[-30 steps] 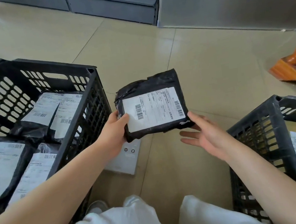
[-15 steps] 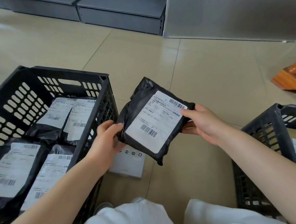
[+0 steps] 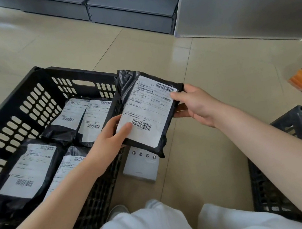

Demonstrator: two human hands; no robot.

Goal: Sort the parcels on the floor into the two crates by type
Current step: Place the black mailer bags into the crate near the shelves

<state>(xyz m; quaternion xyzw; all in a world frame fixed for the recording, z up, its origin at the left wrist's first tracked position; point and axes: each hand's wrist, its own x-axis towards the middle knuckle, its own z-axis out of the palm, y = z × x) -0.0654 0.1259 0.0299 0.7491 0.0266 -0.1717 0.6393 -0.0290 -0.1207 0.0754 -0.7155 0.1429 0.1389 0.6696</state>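
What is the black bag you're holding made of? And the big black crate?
The bag looks like thin, glossy plastic film: it crinkles and shines at its bunched top. Its white label seems matte paper, printed with barcodes. The crate looks like hard, dull moulded plastic, with neat rows of slots in its walls.

Black parcel (image 3: 147,113) rotates from label-level to tilted, upper end now overlapping near corner of left crate (image 3: 45,94). Right hand (image 3: 193,104), open below parcel a second ago, now grips its right edge (thumb on label). Left hand (image 3: 110,138) shifts to lower-left corner.
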